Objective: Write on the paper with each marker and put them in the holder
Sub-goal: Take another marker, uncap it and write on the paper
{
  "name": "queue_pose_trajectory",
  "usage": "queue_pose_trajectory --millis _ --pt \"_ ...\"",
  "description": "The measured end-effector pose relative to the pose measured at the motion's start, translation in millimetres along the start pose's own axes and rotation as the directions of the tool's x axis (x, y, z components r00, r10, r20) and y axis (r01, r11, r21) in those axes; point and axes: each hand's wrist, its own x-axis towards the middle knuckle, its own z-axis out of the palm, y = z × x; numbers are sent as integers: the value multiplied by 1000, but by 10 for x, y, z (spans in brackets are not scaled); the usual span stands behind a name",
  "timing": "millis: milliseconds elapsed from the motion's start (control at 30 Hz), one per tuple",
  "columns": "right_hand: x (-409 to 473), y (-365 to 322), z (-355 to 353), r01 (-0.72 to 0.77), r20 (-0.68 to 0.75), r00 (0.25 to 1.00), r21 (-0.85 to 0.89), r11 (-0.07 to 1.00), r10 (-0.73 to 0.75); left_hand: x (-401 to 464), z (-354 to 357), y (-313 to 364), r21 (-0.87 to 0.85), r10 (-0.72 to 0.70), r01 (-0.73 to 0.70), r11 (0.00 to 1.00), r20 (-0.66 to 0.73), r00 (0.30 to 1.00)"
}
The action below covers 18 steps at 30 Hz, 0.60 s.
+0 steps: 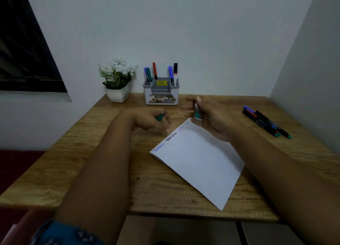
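A white sheet of paper lies at an angle on the wooden desk, with words in blue and black ink along its far edge. My right hand holds a green marker upright just above the paper's far corner. My left hand grips a small green cap left of the paper. The grey-and-white holder at the back of the desk carries several markers in blue, green, red and black. Several more markers lie loose at the desk's right side.
A white pot of white flowers stands left of the holder against the wall. A dark window is on the left wall. The right wall runs close along the desk's right edge.
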Motion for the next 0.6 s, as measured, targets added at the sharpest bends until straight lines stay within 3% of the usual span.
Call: queue_pose_trajectory --millis 33,133,300,433,600 --pt "-27 -5 41 -32 55 998 69 997 28 -13 15 1 32 27 -30 999 84 996" --pt "-111 28 175 -50 161 986 26 998 45 -24 68 37 98 97 -117 988 191 977" --pt "-169 190 363 -87 187 977 -89 992 103 48 150 80 271 64 -88 959 93 994" --pt "-131 374 349 -20 179 982 -234 972 63 79 143 78 351 26 -41 935 49 998" --pt "-100 398 285 157 294 955 -416 896 -30 52 96 51 343 26 -58 938 97 995"
